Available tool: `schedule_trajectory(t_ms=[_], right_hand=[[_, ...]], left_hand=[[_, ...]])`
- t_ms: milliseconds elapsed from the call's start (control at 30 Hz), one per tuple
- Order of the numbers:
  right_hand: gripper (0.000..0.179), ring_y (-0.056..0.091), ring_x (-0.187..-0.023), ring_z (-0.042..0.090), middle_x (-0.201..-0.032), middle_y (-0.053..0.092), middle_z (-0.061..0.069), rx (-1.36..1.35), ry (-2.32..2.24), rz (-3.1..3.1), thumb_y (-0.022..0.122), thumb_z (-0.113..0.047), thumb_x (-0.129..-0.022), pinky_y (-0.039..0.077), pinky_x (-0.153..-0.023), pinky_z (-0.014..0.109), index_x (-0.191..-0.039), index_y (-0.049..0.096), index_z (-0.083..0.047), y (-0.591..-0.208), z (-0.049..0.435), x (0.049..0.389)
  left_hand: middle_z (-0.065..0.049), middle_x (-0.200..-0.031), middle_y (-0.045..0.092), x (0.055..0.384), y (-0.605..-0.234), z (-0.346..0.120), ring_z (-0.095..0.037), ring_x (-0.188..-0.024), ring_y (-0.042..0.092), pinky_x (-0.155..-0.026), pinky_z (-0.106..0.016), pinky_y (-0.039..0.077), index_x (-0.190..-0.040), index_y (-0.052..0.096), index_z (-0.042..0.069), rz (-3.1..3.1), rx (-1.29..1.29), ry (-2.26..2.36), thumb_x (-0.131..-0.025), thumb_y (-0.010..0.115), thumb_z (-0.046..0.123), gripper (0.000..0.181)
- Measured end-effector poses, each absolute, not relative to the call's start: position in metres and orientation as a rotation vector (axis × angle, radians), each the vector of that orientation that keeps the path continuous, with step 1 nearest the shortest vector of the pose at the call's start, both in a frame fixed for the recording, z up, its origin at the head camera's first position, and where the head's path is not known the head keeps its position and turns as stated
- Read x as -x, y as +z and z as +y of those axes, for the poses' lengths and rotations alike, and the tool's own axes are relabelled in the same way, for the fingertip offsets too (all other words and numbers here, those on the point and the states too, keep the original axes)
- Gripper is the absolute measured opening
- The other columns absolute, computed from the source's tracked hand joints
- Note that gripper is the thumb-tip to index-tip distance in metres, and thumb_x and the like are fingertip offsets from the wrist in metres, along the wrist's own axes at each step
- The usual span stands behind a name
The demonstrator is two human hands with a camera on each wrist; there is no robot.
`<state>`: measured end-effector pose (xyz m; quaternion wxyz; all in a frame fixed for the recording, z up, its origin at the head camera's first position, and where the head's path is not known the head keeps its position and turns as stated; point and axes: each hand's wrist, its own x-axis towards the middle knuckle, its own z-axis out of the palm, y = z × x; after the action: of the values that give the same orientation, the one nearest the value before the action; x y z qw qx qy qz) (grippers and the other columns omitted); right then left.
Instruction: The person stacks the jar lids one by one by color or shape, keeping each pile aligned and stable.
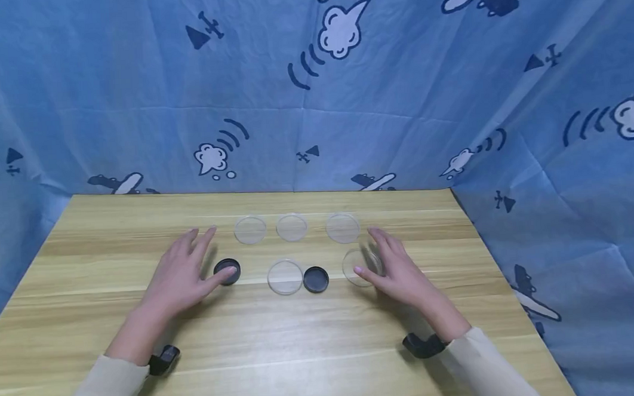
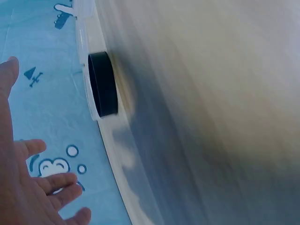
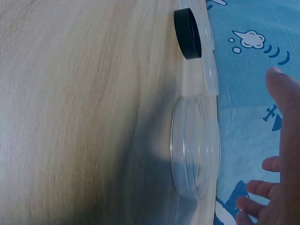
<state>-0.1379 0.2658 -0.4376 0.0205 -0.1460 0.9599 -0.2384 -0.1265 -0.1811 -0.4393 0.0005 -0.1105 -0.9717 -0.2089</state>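
Note:
My left hand (image 1: pixel 178 278) hovers with fingers spread and relaxed beside a round black cap (image 1: pixel 225 264); in the head view its thumb overlaps the cap. The left wrist view has a gap between that hand and the black cap (image 2: pixel 107 84). On the other side my right hand (image 1: pixel 403 272), its fingers loosely spread, is held over a clear round dish (image 1: pixel 351 261). The right wrist view shows this dish (image 3: pixel 187 145) standing apart from the fingers. Between the hands lie another clear dish (image 1: pixel 285 277) and a second black cap (image 1: pixel 316 280), side by side. Neither hand holds anything.
Behind them, three clear round dishes or lids (image 1: pixel 250 230) form a back row on the wooden table (image 1: pixel 271 356). A blue patterned cloth (image 1: pixel 267 75) hangs along the table's far edge and sides. Black wrist cameras (image 1: pixel 424 345) sit under the cuffs.

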Motion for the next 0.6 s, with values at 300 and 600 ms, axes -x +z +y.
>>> schedule_trajectory(t_ms=[300, 600], right_hand=[[0.092, 0.039, -0.152, 0.039, -0.163, 0.039, 0.018, 0.530, -0.821, 2.926, 0.078, -0.051, -0.091, 0.036, -0.122, 0.060, -0.160, 0.035, -0.010, -0.441, 0.256, 0.137], [0.078, 0.050, -0.145, 0.037, -0.154, 0.051, 0.016, 0.655, -0.920, 2.840, 0.081, -0.037, -0.092, 0.041, -0.119, 0.057, -0.154, 0.045, -0.005, -0.443, 0.243, 0.137]], left_hand=[[-0.022, -0.162, 0.041, 0.134, -0.436, -0.159, -0.048, -0.149, 0.040, -0.117, -0.067, 0.039, -0.163, 0.034, 0.010, -3.007, 0.436, -0.826, -0.093, 0.066, 0.067, 0.096], [-0.020, -0.158, 0.047, 0.139, -0.438, -0.137, -0.043, -0.147, 0.046, -0.116, -0.063, 0.042, -0.159, 0.042, 0.009, -2.979, 0.593, -0.908, -0.091, 0.074, 0.057, 0.089]])
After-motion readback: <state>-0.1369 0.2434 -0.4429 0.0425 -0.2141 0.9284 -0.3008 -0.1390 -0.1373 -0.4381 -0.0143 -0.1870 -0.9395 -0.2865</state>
